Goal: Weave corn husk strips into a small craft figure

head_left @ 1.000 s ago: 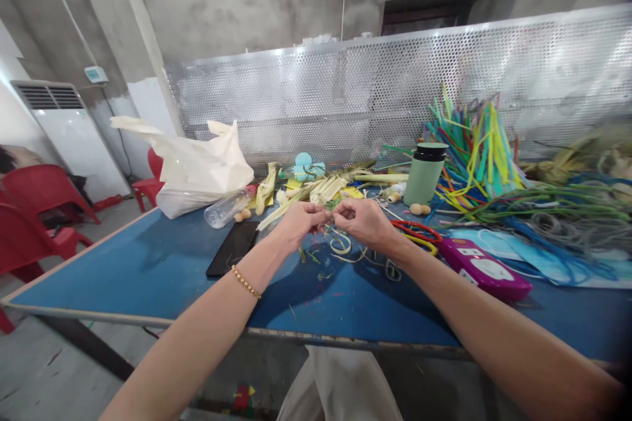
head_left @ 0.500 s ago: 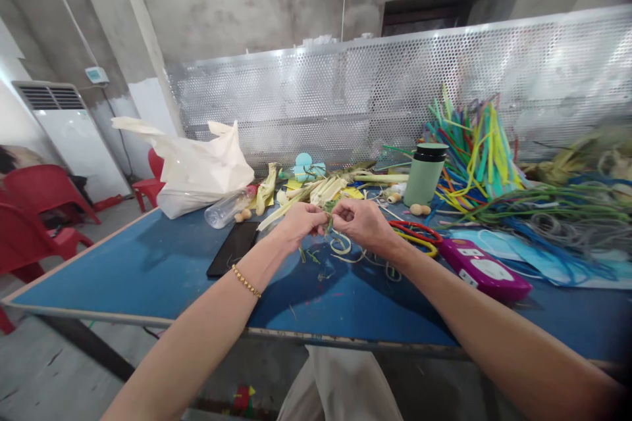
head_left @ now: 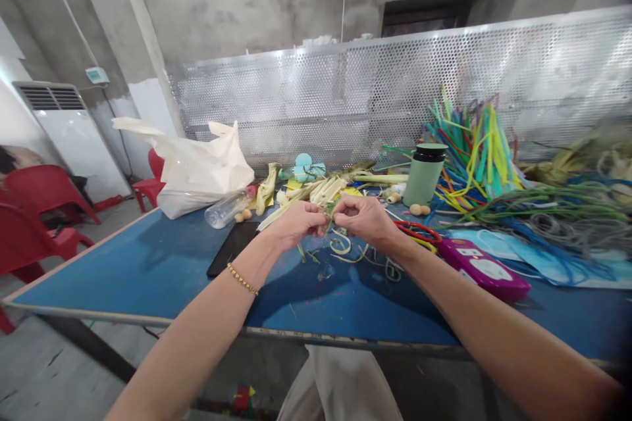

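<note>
My left hand [head_left: 295, 223] and my right hand [head_left: 363, 218] meet over the middle of the blue table [head_left: 148, 270]. Both pinch a small green leaf strip [head_left: 328, 216] between their fingertips, fingers curled closed. Below the hands lie several loose leaf scraps [head_left: 340, 251] on the table top. A pile of pale leaf strips [head_left: 320, 189] lies just beyond the hands.
A black phone [head_left: 232, 247] lies left of my hands, with a clear bottle [head_left: 228, 206] and white bag [head_left: 195, 168] behind. A green flask [head_left: 423, 174], scissors [head_left: 419, 233], a purple case [head_left: 484, 270] and colourful tubes [head_left: 474, 145] stand right. Red chairs [head_left: 34, 210] at far left.
Both hands have shifted slightly away from me and upward while still pinching the green strip; little else has moved.
</note>
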Motion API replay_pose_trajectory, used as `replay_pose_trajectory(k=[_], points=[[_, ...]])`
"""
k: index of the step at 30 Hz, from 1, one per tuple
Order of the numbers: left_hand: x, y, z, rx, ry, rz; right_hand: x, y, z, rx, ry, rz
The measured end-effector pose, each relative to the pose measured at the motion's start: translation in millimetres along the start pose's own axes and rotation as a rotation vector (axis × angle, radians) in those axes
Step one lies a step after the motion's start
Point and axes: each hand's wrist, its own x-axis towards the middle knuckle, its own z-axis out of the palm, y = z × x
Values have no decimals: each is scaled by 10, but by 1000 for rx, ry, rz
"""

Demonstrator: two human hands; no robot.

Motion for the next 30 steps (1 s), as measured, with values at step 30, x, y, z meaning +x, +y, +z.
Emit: replay_pose_trajectory(k=[30], points=[[-54,65,25,-83,-47,-73,15,-52,-78,-17,-74,27]])
